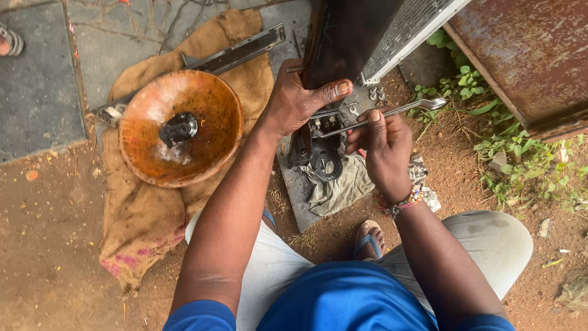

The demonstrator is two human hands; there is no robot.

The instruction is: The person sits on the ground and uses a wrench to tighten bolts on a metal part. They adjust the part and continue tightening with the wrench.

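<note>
My left hand (300, 98) grips the lower end of a dark upright metal part (343, 37), thumb stretched across its edge. My right hand (383, 147) holds a long silver spanner (392, 111), whose far end points right and whose near end sits on the bolts of a small bracket (324, 122). Below the bracket a black round fitting (326, 162) rests on a grey rag (340, 187). The rag lies on a flat stone slab (297, 190).
A rusty orange bowl (208, 98) with a black part (179, 127) inside sits on brown sacking (141, 214) at left. A grey metal rail (239, 52) lies behind it. A rusted sheet (533, 55) and green weeds (520, 159) stand at right. Another person's sandalled foot (9, 41) shows top left.
</note>
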